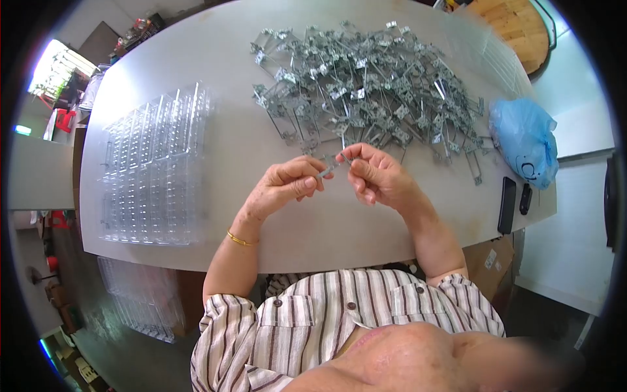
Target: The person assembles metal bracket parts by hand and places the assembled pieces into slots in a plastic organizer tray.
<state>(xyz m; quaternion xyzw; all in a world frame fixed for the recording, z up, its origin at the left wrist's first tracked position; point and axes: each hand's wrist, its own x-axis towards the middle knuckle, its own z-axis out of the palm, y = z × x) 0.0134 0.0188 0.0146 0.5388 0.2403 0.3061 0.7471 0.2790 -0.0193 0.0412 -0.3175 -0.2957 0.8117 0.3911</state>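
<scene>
Near the middle of the table, my left hand (282,186) pinches a small silvery metal bracket (326,171) between thumb and fingers. My right hand (381,175) meets it from the other side, its thumb and index finger closed at the bracket's upper end. The fingers partly cover the piece, so its full shape is hidden. Just beyond both hands spreads a large heap of metal brackets (366,85), thin bars with small plates at their ends, tangled together.
Clear plastic trays (153,170) with rows of compartments lie on the left of the table (228,245). At the right are a blue plastic bag (524,140), a black phone (506,205) and a small black object (525,198). More clear plastic sheets (486,49) lie far right.
</scene>
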